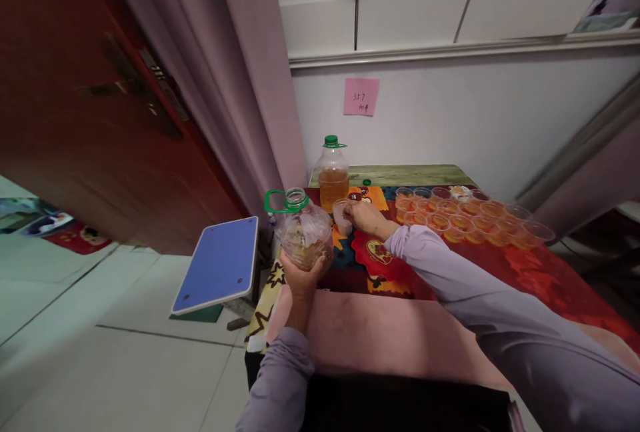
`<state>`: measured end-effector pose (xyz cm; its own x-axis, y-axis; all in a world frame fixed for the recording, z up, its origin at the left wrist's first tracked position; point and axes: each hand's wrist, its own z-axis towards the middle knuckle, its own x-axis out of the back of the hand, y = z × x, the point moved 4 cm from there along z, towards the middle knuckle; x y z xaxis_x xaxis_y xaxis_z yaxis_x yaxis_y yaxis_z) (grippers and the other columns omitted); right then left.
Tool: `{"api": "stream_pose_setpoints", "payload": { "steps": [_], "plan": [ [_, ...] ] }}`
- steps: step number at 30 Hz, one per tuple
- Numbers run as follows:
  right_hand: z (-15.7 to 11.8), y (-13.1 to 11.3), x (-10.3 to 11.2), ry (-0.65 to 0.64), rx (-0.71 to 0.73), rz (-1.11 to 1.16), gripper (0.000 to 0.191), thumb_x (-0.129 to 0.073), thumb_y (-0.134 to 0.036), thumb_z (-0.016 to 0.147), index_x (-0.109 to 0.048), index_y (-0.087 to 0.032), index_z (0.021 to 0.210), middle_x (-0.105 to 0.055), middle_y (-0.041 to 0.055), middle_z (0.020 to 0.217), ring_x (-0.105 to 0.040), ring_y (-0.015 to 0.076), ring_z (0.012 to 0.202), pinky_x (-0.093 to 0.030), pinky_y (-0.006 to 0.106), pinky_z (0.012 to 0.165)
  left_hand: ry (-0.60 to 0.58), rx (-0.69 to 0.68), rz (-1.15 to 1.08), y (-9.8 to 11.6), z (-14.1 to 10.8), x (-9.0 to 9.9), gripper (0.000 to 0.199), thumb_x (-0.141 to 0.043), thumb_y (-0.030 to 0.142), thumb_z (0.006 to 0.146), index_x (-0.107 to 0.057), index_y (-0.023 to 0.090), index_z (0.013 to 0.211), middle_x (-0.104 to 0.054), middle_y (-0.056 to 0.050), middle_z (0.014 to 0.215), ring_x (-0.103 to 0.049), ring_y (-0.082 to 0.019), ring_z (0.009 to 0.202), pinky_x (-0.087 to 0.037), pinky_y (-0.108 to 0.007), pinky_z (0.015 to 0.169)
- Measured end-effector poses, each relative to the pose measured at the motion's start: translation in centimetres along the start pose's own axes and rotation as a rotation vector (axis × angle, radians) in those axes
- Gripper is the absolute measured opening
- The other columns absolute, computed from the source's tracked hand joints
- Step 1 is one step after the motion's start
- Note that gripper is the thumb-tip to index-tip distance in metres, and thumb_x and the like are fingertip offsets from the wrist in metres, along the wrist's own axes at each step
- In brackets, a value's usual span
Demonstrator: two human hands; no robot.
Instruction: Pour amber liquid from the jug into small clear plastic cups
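Observation:
A large clear jug (306, 235) with a green handle ring and no cap stands upright near the table's left edge. My left hand (301, 279) is wrapped round its lower side. Just right of the jug, my right hand (367, 217) pinches the rim of a clear plastic cup (342, 219). Behind them is a second jug (333, 182), green-capped and partly full of amber liquid. Several clear cups (460, 224) holding orange-looking liquid stand in rows at the right. A red scalloped mat (380, 255) lies below my right wrist.
A loose green cap (367, 182) lies near the table's back edge. A blue-topped stool (219, 263) stands left of the table (410, 175). Behind it rises a wall with a pink note (361, 97). A brown door (100, 85) and purple curtain (235, 72) are at the left.

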<state>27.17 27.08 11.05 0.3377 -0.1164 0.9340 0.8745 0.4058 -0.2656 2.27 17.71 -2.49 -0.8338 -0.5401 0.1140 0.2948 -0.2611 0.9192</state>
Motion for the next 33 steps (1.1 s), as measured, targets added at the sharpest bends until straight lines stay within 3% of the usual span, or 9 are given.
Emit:
{"api": "stream_pose_setpoints", "payload": {
  "steps": [6,11,14,18,21,23,27,30,33],
  "plan": [
    [0.2,1.0,-0.1,-0.078,-0.02,-0.052,0.021,-0.068,-0.02,0.105,-0.086,-0.014,0.114,-0.084,0.0198,0.125,-0.077,0.0296,0.115,-0.055,0.035,0.1,-0.007,0.003,0.018,-0.4,-0.1,-0.2,0.126,-0.096,0.061,0.06,-0.037,0.022,0.164,-0.065,-0.02,0.153,-0.069,-0.037,0.14,-0.056,-0.054,0.119],
    [0.1,0.7,0.4,-0.038,-0.014,-0.035,0.014,-0.079,-0.021,0.099,-0.085,-0.017,0.111,-0.084,0.0155,0.114,-0.077,0.0257,0.101,-0.055,0.032,0.089,0.002,0.002,0.035,-0.1,-0.2,-0.1,0.126,-0.097,0.06,0.059,-0.037,0.023,0.164,-0.065,-0.021,0.154,-0.068,-0.038,0.141,-0.055,-0.056,0.12],
    [0.0,0.2,1.8,0.015,-0.002,-0.008,0.014,-0.082,-0.024,0.098,-0.084,-0.016,0.11,-0.083,0.0141,0.112,-0.076,0.0238,0.096,-0.053,0.031,0.086,-0.003,0.0,0.034,0.2,-0.1,0.0,0.125,-0.096,0.06,0.059,-0.039,0.021,0.162,-0.065,-0.022,0.152,-0.068,-0.039,0.14,-0.055,-0.057,0.119],
    [-1.9,0.0,6.1,0.276,0.055,0.079,0.016,-0.068,-0.028,0.109,-0.081,-0.019,0.109,-0.081,0.0111,0.108,-0.073,0.0234,0.097,-0.051,0.031,0.087,-0.015,-0.003,0.032,0.6,0.0,0.0,0.124,-0.097,0.061,0.059,-0.039,0.02,0.161,-0.066,-0.021,0.149,-0.07,-0.038,0.137,-0.057,-0.054,0.117],
    [-6.0,0.6,8.3,0.518,0.088,0.142,0.018,-0.064,-0.03,0.111,-0.079,-0.022,0.108,-0.079,0.0092,0.102,-0.072,0.0242,0.093,-0.05,0.032,0.083,-0.022,-0.004,0.031,0.8,0.0,0.0,0.123,-0.096,0.062,0.061,-0.038,0.021,0.161,-0.066,-0.02,0.15,-0.069,-0.037,0.138,-0.056,-0.054,0.118],
    [-9.2,1.4,7.7,0.499,0.064,0.128,0.017,-0.063,-0.029,0.111,-0.078,-0.022,0.106,-0.079,0.0095,0.102,-0.072,0.0244,0.093,-0.05,0.032,0.082,-0.025,-0.005,0.03,0.9,0.0,0.0,0.124,-0.096,0.062,0.06,-0.038,0.02,0.161,-0.064,-0.021,0.153,-0.068,-0.037,0.14,-0.055,-0.054,0.119],
    [-14.2,3.4,2.6,0.215,-0.056,0.034,0.018,-0.062,-0.025,0.109,-0.076,-0.022,0.098,-0.078,0.0098,0.101,-0.071,0.0233,0.087,-0.049,0.031,0.076,-0.018,0.002,0.046,1.1,0.1,0.1,0.12,-0.097,0.059,0.06,-0.04,0.021,0.159,-0.064,-0.02,0.151,-0.066,-0.038,0.141,-0.053,-0.056,0.121],
    [-15.9,4.6,-0.6,0.078,-0.161,-0.021,0.018,-0.062,-0.024,0.11,-0.078,-0.022,0.1,-0.078,0.011,0.107,-0.073,0.0227,0.089,-0.05,0.03,0.074,-0.007,0.005,0.059,1.3,0.1,0.1,0.119,-0.098,0.056,0.06,-0.041,0.021,0.159,-0.063,-0.02,0.152,-0.064,-0.039,0.144,-0.05,-0.058,0.123],
    [-16.2,5.0,-1.6,0.057,-0.196,-0.024,0.018,-0.063,-0.026,0.111,-0.08,-0.021,0.11,-0.079,0.0126,0.116,-0.076,0.0238,0.098,-0.054,0.031,0.08,-0.002,0.005,0.065,1.5,0.2,0.1,0.119,-0.098,0.054,0.061,-0.04,0.021,0.159,-0.063,-0.02,0.153,-0.063,-0.038,0.144,-0.049,-0.058,0.125]
  ]
}}
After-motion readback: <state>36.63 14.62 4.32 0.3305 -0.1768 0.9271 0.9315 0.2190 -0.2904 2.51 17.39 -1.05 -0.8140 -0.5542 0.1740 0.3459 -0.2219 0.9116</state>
